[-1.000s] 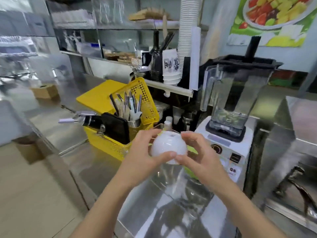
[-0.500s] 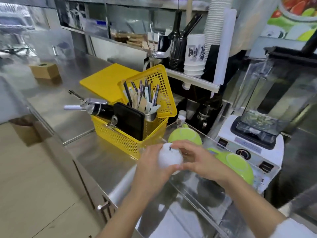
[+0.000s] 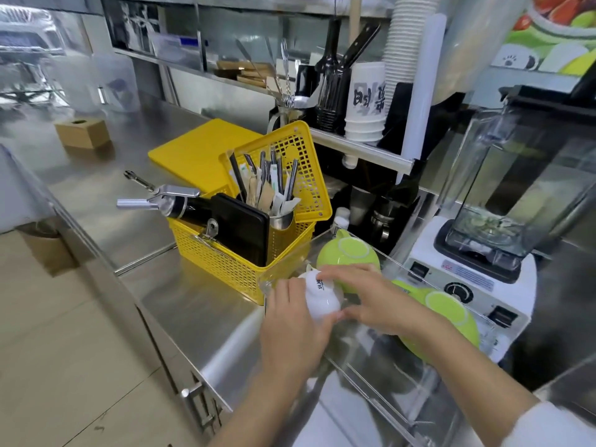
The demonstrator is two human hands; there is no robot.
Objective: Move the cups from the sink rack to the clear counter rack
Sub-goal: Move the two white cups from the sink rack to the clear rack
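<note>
A small white cup [image 3: 319,296] is upside down, its printed base up, at the near left corner of the clear counter rack [image 3: 380,387]. My left hand [image 3: 290,330] grips it from the left and below. My right hand [image 3: 371,298] holds it from the right, fingers over its top. Two green cups sit upside down in the same rack: one [image 3: 350,256] at the back, the other [image 3: 448,314] at the right, partly behind my right wrist. Whether the white cup rests on the rack floor is hidden by my hands. The sink rack is out of view.
A yellow basket [image 3: 232,262] with cutlery, a black case and a metal dispenser stands just left of the rack. A blender [image 3: 490,250] stands behind the rack on the right. A shelf with stacked paper cups [image 3: 366,101] runs along the back. The steel counter edge lies close on the left.
Both hands have carried the white cup down from chest height, in front of the blender, into the clear rack's near left corner. The view has tilted down toward the counter.
</note>
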